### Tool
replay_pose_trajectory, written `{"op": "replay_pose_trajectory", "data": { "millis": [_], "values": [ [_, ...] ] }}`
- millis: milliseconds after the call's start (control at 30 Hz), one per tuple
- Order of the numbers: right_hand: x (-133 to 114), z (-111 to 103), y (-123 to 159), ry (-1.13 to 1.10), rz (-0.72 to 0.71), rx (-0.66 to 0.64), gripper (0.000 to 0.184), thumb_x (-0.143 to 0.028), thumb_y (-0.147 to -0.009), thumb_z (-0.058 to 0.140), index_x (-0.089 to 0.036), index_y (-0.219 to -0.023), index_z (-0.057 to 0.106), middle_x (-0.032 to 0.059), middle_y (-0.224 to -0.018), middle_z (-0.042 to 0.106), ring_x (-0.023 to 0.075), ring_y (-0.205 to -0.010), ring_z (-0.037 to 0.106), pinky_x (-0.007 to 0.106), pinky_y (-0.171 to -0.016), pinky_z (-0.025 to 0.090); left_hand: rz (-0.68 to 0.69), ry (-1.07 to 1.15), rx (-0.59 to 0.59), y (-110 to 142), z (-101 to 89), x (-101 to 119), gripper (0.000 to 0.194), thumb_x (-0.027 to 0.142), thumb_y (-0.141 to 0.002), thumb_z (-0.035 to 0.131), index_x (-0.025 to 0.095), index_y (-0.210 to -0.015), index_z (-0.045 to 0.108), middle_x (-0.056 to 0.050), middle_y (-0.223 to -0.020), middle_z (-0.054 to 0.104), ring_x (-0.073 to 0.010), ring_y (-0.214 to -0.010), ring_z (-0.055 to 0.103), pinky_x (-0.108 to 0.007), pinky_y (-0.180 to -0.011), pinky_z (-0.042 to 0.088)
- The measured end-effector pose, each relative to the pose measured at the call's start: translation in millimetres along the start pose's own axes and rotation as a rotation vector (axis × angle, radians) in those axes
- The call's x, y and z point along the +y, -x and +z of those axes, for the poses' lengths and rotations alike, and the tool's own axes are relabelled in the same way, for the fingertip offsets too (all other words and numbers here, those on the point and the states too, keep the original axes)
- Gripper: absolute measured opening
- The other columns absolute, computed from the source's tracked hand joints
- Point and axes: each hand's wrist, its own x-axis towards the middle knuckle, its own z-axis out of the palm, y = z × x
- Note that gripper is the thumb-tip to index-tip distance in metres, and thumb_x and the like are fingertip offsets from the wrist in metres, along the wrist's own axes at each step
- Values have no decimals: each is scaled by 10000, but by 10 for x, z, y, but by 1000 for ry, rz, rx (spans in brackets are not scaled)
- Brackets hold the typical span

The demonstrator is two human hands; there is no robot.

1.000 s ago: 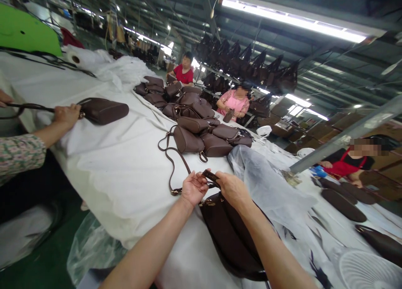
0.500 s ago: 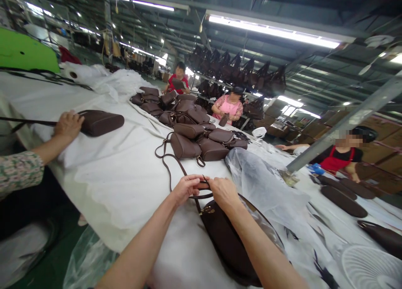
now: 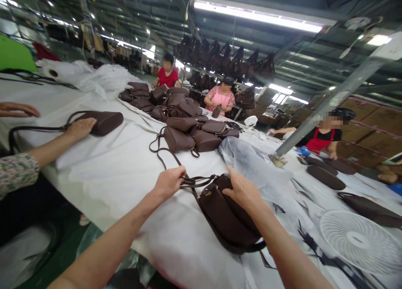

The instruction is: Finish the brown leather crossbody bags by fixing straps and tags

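Brown and smooth, a rounded handbag with gold-coloured metal bits (image 3: 220, 216) lies on the big table with a white cloth top (image 3: 125, 172), right in front of the person. It sits close, maybe so both hands can reach it with ease.

The left hand (image 3: 169, 181) has its fingers curled shut on thin dark brown straps (image 3: 198, 181) near the bag's top end. It pulls them out to the side, which seems to stop them from flopping over the bag. The right hand (image 3: 246, 190) is partly open. Its thumb is apart from the fingers and rests on the bag, perhaps to stop it from sliding. Some of its fingers are hidden, so I cannot tell how they bend.

Past the hands, a heap of small brown bags (image 3: 179, 138) is piled up, likely to save room. One long strap spills from the heap onto the cloth. A see-through plastic sheet (image 3: 260, 167) lies loosely beside the heap. Over on the left, a co-worker's hand (image 3: 80, 129) rests on another brown bag (image 3: 108, 122), maybe to hold it steady. A round white fan cover (image 3: 358, 239) is near the right arm.
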Motion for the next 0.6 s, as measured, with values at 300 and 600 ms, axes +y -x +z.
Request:
{"op": "replay_pose_trajectory", "data": {
  "millis": [300, 600],
  "values": [
    [41, -116, 215, -117, -152, -85, 236, -235, -757, 654, -203, -987, 609, 60, -948, 694, 225, -879, 621, 263, -657, 328, -111, 86, -710, 453, -325, 33, 174, 271, -795, 513, 185, -780, 663, -10, -749, 625, -162, -694, 544, -229, -611, 382],
    [145, -153, 374, -307, -211, -169, 427, -308, -775, 637, -193, -1179, 566, 92, -1082, 685, 248, -1001, 621, 318, -813, 433, 337, -66, 32, 252, 648, 211, 522, 51, -651, 548, 205, -1146, 607, -126, -1199, 580, -300, -1149, 486, -439, -1005, 357]
  ]
}}
